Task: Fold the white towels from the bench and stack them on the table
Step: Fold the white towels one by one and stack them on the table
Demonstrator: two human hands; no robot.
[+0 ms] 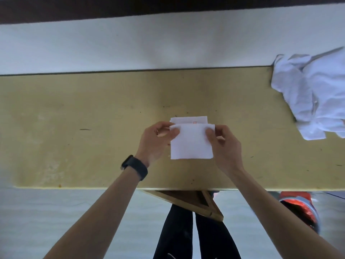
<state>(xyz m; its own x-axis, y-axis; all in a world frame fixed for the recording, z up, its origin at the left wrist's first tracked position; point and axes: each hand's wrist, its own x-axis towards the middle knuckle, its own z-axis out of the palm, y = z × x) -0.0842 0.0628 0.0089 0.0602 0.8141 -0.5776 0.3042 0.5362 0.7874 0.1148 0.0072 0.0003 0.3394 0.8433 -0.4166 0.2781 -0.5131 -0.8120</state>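
Dark trouser legs [177, 236] and a triangular wooden brace [196, 202] under the near edge lie closest below you. Low to your right sits a red and grey object [302, 208], too blurred to name. Above them runs the worn yellow surface [93, 118]. Your forearms reach out over its near edge, with a black wristband [135, 167] on the left one.

Your left hand [155, 141] and your right hand [224, 144] each pinch an upper corner of the small white folded towel [191, 144], thumb on the front and fingers behind. It sits between them as a near-square, its top edge running left to right. Whether its lower edge rests on the surface cannot be told from this view.

Just beyond that top edge lies a second folded white towel with a small red mark [188, 119], flat on the surface and lined up the same way. This is the relation your coming move turns on. The laid towel is straight ahead of both hands and equally near to each. The move likely wanted is a short forward carry, hands level and edges kept parallel, to set one towel on the other.

Farther off, a crumpled heap of white towels [313, 98] sits at the far right end of the surface. It is well apart from the folded pair and nearer your right hand.
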